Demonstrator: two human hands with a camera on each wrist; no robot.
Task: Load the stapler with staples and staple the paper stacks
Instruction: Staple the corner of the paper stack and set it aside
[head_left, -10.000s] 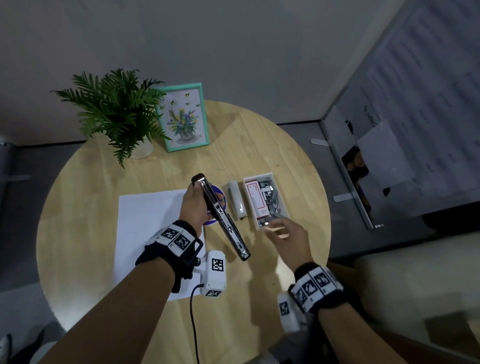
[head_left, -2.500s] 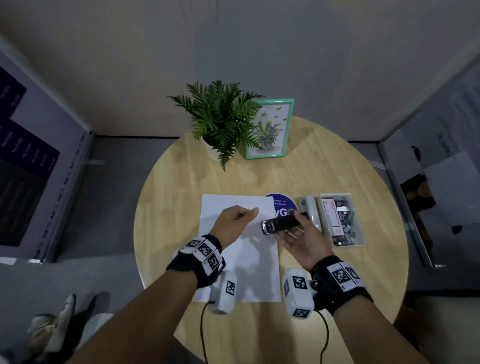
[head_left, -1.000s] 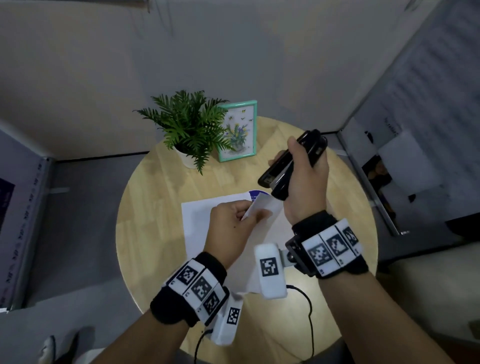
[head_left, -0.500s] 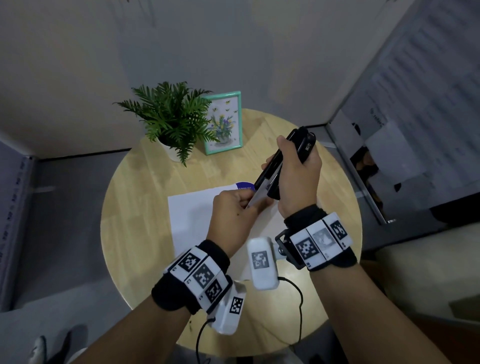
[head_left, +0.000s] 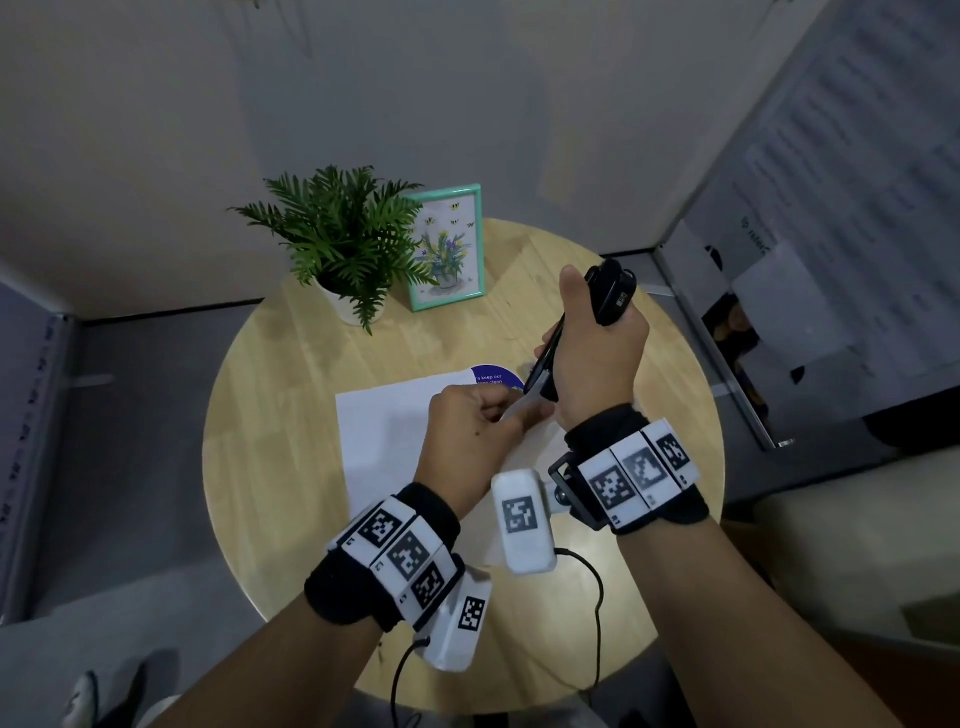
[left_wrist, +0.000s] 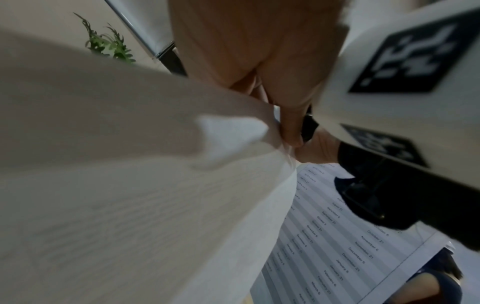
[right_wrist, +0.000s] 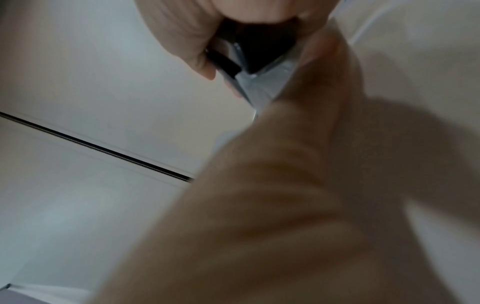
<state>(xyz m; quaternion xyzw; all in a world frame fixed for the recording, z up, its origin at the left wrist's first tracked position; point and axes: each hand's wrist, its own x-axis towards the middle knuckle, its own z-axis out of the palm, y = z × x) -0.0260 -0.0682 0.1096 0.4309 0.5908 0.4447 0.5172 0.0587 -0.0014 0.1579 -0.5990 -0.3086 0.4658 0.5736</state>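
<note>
my left hand (head_left: 470, 431) pinches the lifted corner of the white paper stack (head_left: 384, 436) between thumb and curled fingers, feeding it into the mouth of the black handheld stapler (head_left: 608, 299). my right hand (head_left: 597, 358) wraps round that stapler, thumb along its top, holding it tilted above the right side of the round light-wood table (head_left: 270, 415). the rest of the paper lies flat at the table's middle. at the far edge stand a green potted fern (head_left: 337, 244) and, just right of it, a teal-framed flower picture (head_left: 449, 247).
</note>
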